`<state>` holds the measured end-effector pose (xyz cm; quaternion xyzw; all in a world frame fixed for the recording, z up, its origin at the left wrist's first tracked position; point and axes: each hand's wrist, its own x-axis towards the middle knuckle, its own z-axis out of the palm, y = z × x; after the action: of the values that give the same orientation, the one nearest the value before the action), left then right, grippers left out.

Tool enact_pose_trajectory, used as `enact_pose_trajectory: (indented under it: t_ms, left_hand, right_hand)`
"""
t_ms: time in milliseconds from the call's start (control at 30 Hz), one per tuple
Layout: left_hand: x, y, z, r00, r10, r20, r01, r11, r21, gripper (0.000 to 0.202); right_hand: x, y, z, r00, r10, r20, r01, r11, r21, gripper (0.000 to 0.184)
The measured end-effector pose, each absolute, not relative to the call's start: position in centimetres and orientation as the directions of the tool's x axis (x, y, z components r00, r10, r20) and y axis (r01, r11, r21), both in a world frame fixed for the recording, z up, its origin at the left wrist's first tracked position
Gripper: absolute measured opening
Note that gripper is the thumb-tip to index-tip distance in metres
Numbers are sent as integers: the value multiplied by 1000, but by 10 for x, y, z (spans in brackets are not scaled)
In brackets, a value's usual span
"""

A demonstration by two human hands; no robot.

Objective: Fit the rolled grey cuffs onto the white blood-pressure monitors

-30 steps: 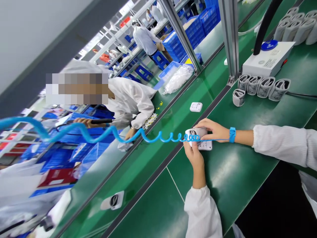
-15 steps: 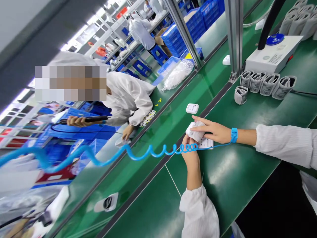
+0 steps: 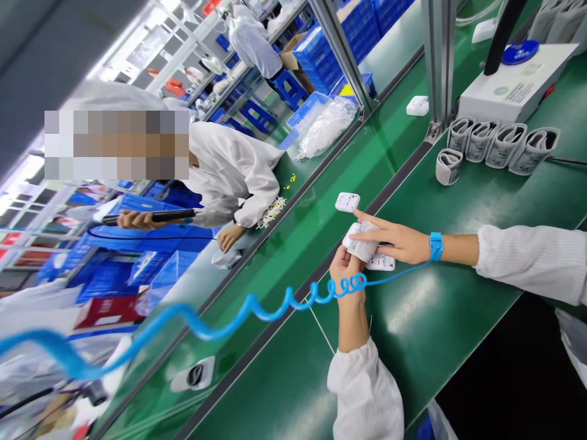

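A rolled grey fabric cuff (image 3: 362, 242) lies on a small white device (image 3: 380, 263) with a button face, possibly a blood pressure monitor. My left hand (image 3: 346, 272) comes up from below and holds the cuff and device from underneath. My right hand (image 3: 394, 240) rests across the top, fingers on the cuff, index finger stretched past it. A blue wrist strap (image 3: 436, 246) circles my right wrist. Its blue coiled cord (image 3: 275, 308) loops over my left wrist. Another white device (image 3: 347, 201) sits just beyond my fingertips on the green bench mat (image 3: 440, 287).
Several rolled cuffs (image 3: 504, 146) stand beside a white tester box (image 3: 513, 82) with a black hose. An aluminium upright (image 3: 439, 61) rises from the bench. Across it, a co-worker (image 3: 233, 177) grips a black screwdriver (image 3: 151, 215). Blue crates (image 3: 339, 49) stand behind.
The blue coiled cord has swung down the view and now crosses my left wrist. My view has turned slightly, shifting the bench. My hands stay on the cuff.
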<state>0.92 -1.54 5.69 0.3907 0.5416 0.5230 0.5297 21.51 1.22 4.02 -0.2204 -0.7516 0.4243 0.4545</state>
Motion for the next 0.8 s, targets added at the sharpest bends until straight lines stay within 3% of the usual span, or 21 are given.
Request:
enact_pose_trajectory:
  t_ms: [167,267,367,500,667,800]
  left_hand:
    - [2,-13,52,-149,982,-115,-111,99,989,59]
    - [-6,-10,50,-175,976,-127,-115,108,987,56]
    - [-10,-10,51,-116,980,-161,-159,142,977,53]
    - [-13,-15,53,-27,982,-189,-193,180,965,48]
    - [-15,-16,47,46,982,-183,-181,189,965,46]
    - [-13,-16,47,47,986,-160,-153,165,974,48]
  right_hand:
    - [216,14,41,-531,706,469,-143,471,-870,79]
    - [216,21,39,-528,738,421,-296,305,-905,77]
    - [216,26,39,-501,804,320,-399,113,-910,60]
    - [216,26,43,-513,842,169,-326,-8,-945,48]
    - [216,24,46,-492,836,243,-239,139,-961,37]
    - [217,27,49,-569,809,149,-252,1,-968,43]
